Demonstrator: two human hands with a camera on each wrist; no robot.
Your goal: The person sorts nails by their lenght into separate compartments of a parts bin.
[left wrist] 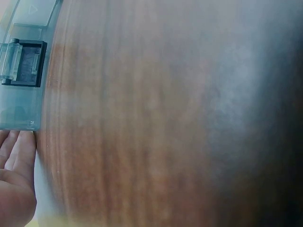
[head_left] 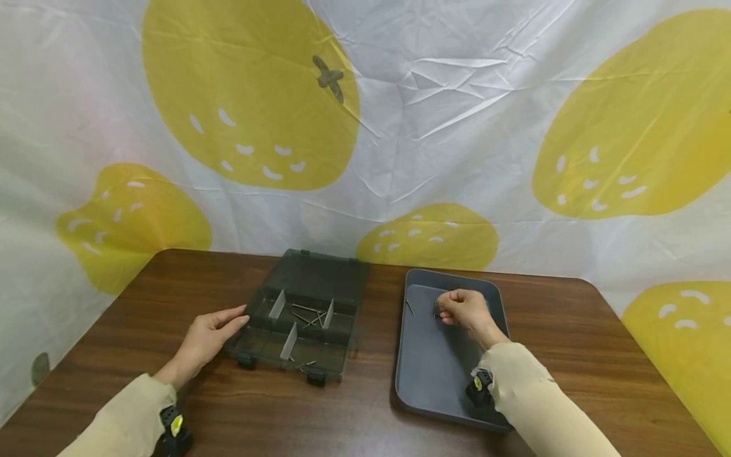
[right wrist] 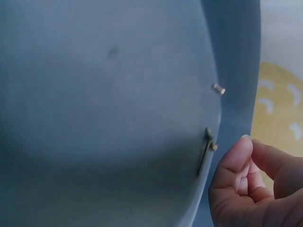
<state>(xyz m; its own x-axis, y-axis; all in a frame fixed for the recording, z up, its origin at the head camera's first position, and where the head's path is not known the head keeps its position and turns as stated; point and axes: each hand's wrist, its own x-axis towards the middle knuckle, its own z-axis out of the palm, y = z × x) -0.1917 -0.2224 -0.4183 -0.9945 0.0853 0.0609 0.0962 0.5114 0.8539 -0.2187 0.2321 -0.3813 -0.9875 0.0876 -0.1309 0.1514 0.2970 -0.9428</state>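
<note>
A dark translucent compartment box (head_left: 325, 289) stands on the table with its lid raised at the back. My left hand (head_left: 204, 341) touches its left edge with fingers fairly straight; the left wrist view shows those fingers beside a box corner. Several long thin metal screws (head_left: 308, 315) lie crossed in a middle compartment, and small ones lie in the front one. Over the grey tray (head_left: 425, 381), my right hand (head_left: 465, 309) has thumb and forefinger tips together, with nothing visible between them. Close by lie a long screw (right wrist: 203, 158) and a short metal piece (right wrist: 218, 89).
Another thin screw (head_left: 410, 308) lies near the tray's left wall. Brown wooden table (head_left: 365, 406) surface separates box and tray. A white cloth with yellow fruit shapes (head_left: 394, 158) hangs behind the table. Pale dividers (head_left: 289, 341) split the box, and black latches (head_left: 316, 379) line its front.
</note>
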